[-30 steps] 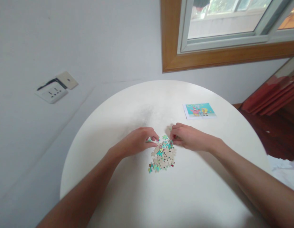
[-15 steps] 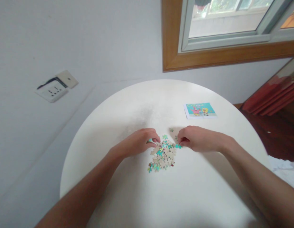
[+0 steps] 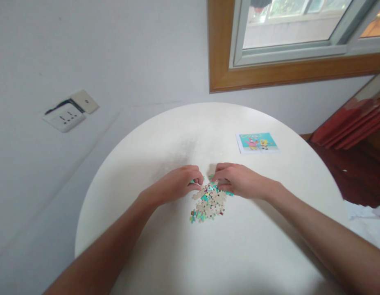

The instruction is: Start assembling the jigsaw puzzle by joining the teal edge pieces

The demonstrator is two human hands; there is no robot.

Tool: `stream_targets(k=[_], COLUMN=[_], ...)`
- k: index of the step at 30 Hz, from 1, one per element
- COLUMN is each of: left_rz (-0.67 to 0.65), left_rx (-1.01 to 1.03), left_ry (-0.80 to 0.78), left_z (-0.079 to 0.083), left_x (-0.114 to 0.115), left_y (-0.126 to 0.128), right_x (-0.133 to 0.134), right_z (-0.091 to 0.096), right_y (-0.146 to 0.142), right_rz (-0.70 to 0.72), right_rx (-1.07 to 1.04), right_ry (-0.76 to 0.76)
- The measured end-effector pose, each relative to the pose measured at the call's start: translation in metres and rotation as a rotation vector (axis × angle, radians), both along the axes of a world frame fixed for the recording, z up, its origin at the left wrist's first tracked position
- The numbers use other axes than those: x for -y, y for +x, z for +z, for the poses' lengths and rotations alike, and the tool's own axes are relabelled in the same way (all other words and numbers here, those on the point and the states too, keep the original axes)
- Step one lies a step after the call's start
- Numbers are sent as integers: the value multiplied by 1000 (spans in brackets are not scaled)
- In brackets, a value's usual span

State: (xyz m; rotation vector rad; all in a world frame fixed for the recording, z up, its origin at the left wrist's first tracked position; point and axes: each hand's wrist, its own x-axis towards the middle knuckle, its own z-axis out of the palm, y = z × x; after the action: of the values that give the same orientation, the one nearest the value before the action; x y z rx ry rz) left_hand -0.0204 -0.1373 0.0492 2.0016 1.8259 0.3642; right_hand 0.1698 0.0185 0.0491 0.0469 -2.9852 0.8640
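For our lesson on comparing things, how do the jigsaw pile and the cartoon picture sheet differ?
The jigsaw pile is many small loose pieces; the cartoon picture sheet is one rectangle. The pile shows many plain beige faces; the sheet shows a printed picture. Both show turquoise and lie on the white table.

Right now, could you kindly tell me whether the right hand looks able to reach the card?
Probably yes: the card lies on the table beyond the right hand, with nothing visible between them, though that hand is down at the pieces.
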Motion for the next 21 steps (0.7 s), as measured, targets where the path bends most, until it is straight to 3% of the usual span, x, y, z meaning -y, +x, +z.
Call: stream_targets(k=[11,16,21], left_rz=[-21,-55,-44], left_rx=[7,49,61], left_ry=[28,16,-8], left_z=[9,6,3], left_x=[0,1,1], left_y=[3,3,2], right_x=[3,-4,-25], right_z=[3,5,5], right_y=[-1,0,7], right_rz=[1,-93,-276], right_rx=[32,25,74], right_ry=[25,70,66])
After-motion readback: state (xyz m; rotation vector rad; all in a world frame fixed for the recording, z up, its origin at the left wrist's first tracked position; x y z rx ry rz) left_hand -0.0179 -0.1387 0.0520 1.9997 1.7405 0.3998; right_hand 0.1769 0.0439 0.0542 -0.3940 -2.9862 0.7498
